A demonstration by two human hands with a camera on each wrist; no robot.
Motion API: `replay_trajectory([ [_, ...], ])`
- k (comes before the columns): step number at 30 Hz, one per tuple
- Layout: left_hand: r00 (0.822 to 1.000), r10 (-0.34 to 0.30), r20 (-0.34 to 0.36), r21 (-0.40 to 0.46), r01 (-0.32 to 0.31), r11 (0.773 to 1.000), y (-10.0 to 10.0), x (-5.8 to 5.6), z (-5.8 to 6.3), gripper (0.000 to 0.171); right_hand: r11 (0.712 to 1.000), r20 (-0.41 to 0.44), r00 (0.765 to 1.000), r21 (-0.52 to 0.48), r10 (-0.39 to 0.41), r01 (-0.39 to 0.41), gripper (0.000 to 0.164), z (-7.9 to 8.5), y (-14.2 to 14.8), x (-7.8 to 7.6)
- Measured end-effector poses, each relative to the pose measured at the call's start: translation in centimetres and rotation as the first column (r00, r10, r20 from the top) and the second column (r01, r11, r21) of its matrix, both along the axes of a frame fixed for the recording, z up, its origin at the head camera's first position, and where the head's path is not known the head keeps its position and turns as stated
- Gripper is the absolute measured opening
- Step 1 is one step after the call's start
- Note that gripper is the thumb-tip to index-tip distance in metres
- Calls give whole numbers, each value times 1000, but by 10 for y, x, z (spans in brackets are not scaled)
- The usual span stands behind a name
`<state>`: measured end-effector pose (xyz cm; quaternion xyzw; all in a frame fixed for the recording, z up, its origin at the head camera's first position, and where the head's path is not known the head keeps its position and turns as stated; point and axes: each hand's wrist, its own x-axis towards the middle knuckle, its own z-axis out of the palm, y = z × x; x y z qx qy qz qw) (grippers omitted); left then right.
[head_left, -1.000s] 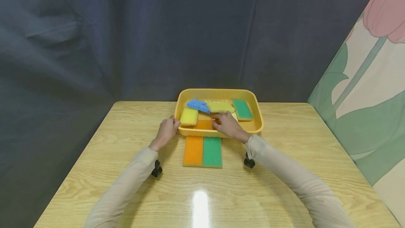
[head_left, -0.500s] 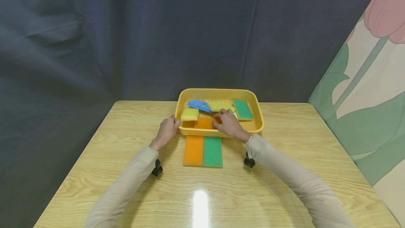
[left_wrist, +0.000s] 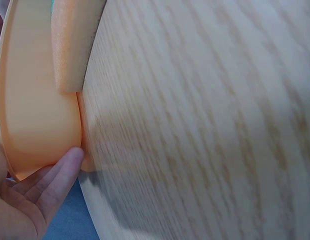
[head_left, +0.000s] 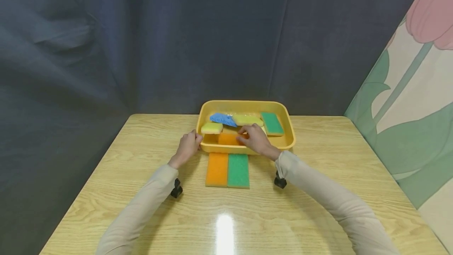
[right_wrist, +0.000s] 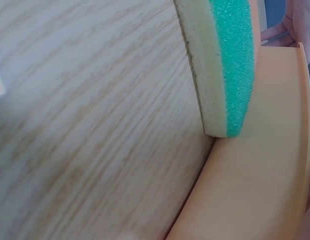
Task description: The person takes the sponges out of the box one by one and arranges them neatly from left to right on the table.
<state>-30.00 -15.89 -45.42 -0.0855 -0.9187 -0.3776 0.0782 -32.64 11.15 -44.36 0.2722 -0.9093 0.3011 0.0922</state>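
Note:
A yellow plastic bin (head_left: pixel 204 112) stands at the back of the table with several sponges inside. My left hand (head_left: pixel 188 146) grips its front left corner; in the left wrist view the fingers (left_wrist: pixel 60 177) lie against the outer wall. Inside the bin, my right hand (head_left: pixel 255 139) pinches the right end of an orange sponge (head_left: pixel 228 139), which looks tilted. A yellow sponge (head_left: pixel 211 128) leans just behind its left end. Two sponges, one orange (head_left: pixel 217 169) and one green (head_left: pixel 238 170), lie side by side before the bin. The bin wall hides the right hand in the right wrist view.
Behind the orange sponge in the bin lie a blue sponge (head_left: pixel 223 119) and a yellow-green sponge (head_left: pixel 247 120). A green sponge (head_left: pixel 272 124) rests at the bin's right. Dark cloth (head_left: pixel 226 42) hangs behind the wooden table (head_left: pixel 318 160).
The orange sponge in the bin has tipped and risen a little in my right hand. The yellow sponge at the left has tilted with it. My left hand keeps its grip on the bin.

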Motion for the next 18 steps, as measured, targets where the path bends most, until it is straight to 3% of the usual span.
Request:
replay_trajectory([
  [10, 1000, 15, 11, -23, -15, 1000, -1, 0, -3, 23, 1000, 16, 1000, -14, 10, -10, 14, 5, 1, 2],
  [18, 1000, 6, -7, -26, -6, 1000, -1, 1, -2, 24, 999, -28, 999, 15, 39, -39, 23, 10, -1, 3],
])
